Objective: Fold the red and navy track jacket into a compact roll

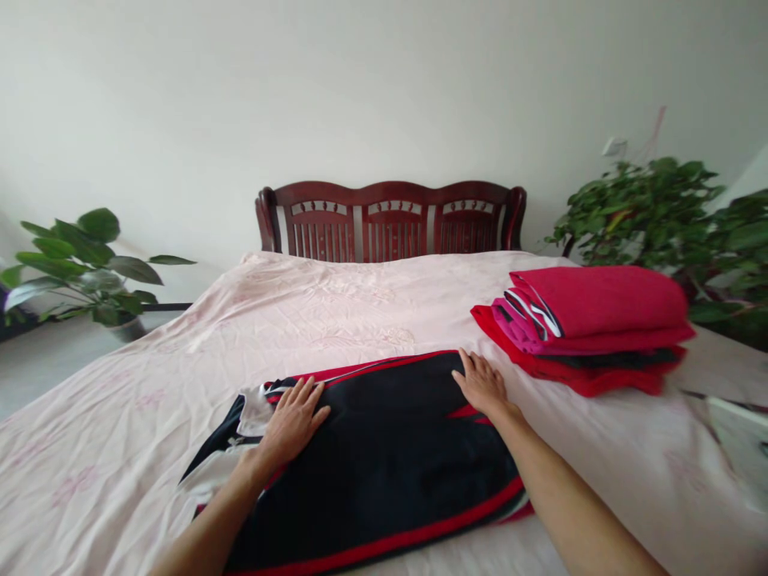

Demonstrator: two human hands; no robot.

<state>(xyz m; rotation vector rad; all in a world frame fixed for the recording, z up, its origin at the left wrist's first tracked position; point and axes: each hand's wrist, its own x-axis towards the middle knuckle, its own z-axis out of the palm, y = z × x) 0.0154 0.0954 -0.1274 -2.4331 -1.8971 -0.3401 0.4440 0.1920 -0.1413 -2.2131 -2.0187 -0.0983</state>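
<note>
A dark navy garment with red edging point(384, 456) lies folded on the bed in front of me; its exact kind I cannot tell. White cloth and more dark fabric show at its left end. My left hand point(298, 416) rests flat with fingers apart on the garment's upper left part. At its far right corner, my right hand point(482, 380) lies with spread fingers, touching the cloth near a small red patch. Neither hand grips anything that I can see.
A stack of folded red and pink clothes point(600, 320) sits on the right of the pale pink bedsheet point(138, 400). Behind is a dark wooden headboard point(396, 196). Potted plants stand at the left point(90, 264) and right point(648, 212). A whitish object point(741, 440) lies at the right edge.
</note>
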